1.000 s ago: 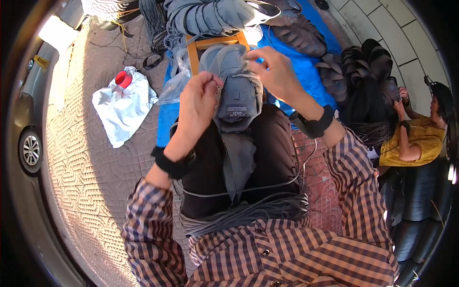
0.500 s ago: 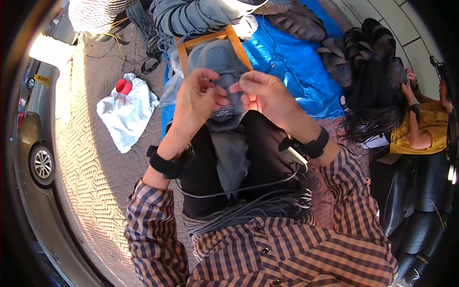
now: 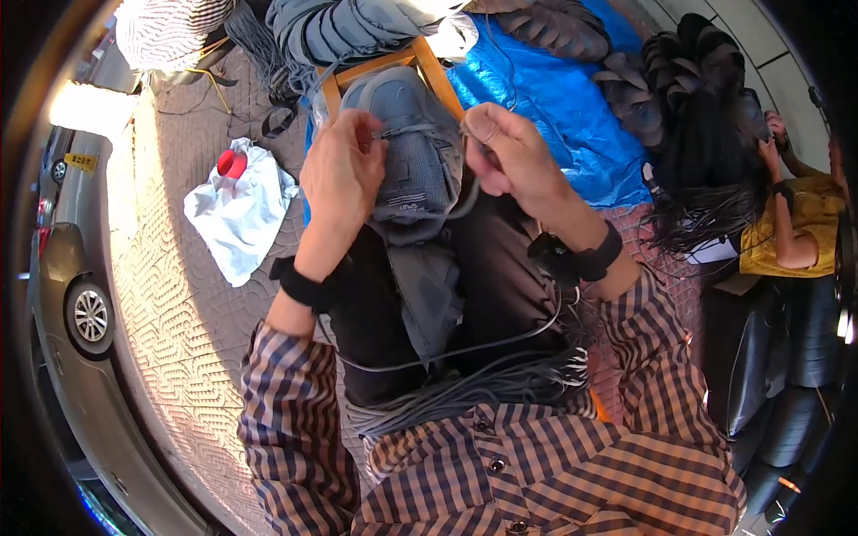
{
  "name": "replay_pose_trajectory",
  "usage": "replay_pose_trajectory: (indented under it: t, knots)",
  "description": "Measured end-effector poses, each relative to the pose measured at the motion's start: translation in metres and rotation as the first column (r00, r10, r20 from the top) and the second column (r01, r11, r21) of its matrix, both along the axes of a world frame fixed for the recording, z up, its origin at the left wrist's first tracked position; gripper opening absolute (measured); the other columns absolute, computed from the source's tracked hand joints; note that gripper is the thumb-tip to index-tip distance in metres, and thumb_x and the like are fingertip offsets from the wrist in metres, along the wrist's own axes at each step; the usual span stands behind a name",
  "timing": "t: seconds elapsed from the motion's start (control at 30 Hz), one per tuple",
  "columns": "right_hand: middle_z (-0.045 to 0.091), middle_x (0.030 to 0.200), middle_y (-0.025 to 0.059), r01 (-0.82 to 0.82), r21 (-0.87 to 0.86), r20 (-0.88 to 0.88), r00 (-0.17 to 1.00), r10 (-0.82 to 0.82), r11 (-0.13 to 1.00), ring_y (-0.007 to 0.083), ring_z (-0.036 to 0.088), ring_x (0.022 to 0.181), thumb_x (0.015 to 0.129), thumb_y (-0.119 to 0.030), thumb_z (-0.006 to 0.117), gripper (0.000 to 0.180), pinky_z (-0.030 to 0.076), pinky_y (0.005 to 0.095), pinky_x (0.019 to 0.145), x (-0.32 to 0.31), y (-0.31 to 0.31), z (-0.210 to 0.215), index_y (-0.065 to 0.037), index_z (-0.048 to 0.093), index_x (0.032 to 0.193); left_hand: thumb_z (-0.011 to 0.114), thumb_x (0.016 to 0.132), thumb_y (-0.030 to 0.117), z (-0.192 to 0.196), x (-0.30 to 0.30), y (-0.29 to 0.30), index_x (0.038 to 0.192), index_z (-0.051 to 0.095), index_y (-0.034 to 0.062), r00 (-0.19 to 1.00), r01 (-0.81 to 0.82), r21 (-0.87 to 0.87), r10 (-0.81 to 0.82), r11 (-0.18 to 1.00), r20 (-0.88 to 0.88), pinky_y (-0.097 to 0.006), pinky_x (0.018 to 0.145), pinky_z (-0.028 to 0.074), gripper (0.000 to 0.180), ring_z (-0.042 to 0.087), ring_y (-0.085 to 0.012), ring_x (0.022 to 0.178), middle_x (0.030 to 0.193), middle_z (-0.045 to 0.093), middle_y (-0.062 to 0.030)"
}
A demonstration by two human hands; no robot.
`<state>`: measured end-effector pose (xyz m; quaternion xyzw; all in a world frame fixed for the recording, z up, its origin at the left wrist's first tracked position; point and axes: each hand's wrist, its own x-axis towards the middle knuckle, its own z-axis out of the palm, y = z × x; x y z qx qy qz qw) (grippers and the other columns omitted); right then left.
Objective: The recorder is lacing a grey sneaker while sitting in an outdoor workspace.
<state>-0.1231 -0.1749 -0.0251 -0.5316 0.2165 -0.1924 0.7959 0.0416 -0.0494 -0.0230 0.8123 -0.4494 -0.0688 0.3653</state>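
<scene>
Grey shoe upper (image 3: 413, 147) resting on lap, over wooden frame (image 3: 427, 67) | left hand (image 3: 342, 170) gripping its edge | right hand (image 3: 509, 152) pinching grey lace (image 3: 465, 344) | risk: slack lace snagging, pulling through.

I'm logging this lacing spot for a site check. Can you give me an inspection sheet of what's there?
Surface: patterned paving, partly covered by a blue tarp.
Job's things: grey shoe upper on the lap; grey lace trailing from it.
Clutter: white bag with a red cap; stacked grey uppers; dark piles.
Grippers: left hand on the upper; right hand pinching the lace.
Cables: bundle of grey laces across the lap.
Surroundings: parked car; another person in yellow.
</scene>
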Motion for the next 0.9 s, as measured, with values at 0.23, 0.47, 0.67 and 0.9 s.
replay_pose_trajectory:
  t: [0.23,0.47,0.67,0.9]
  knots:
    - [0.059,0.081,0.0052,-0.007,-0.102,-0.045,0.999,0.002,0.995,0.0085,0.052,0.063,0.094,-0.018,0.052,0.026,0.045,0.0229,0.06,-0.029,-0.033,0.004,-0.001,0.056,0.113,0.066,0.075,0.014,-0.013,0.003,-0.016,0.09,0.063,0.0104,0.902,0.02,0.023,-0.028,1.0,0.43,-0.04,0.067,0.049,0.015,0.063,-0.0303,0.081,0.086,0.062,-0.0093]
    - [0.054,0.075,-0.0005,0.169,-0.12,-0.042,0.984,-0.175,0.978,0.002,0.034,0.053,0.092,-0.017,0.059,0.026,0.027,0.0178,0.048,-0.099,-0.066,0.006,0.001,0.056,0.109,0.062,0.072,0.013,0.003,0.031,-0.006,0.08,0.06,0.0097,0.782,0.033,0.244,-0.177,0.969,0.597,-0.043,0.065,0.05,0.01,0.064,-0.03,0.081,0.086,0.061,-0.0092]
    - [0.062,0.099,0.0132,0.586,0.58,0.025,0.682,-0.731,0.566,0.0127,0.058,0.06,0.091,0.004,0.048,0.028,0.055,0.0263,0.061,-0.402,-0.275,-0.025,0.005,0.052,0.119,0.057,0.083,0.009,0.028,0.083,0.041,0.085,0.054,0.008,0.213,0.143,-0.255,-0.282,0.956,-0.935,-0.036,0.079,0.053,0.003,0.063,-0.0195,0.097,0.111,0.063,-0.0096]
    - [0.063,0.096,0.0134,0.839,-0.046,0.175,0.541,-0.823,0.542,0.0219,0.062,0.083,0.088,0.002,0.058,0.03,0.054,0.0367,0.084,-0.516,-0.274,-0.003,0.002,0.054,0.118,0.055,0.086,0.007,-0.021,0.159,0.131,0.113,0.054,-0.0092,0.063,-0.25,-0.654,-0.662,0.714,-0.747,-0.042,0.104,0.041,0.031,0.053,-0.0323,0.116,0.119,0.059,-0.0212]
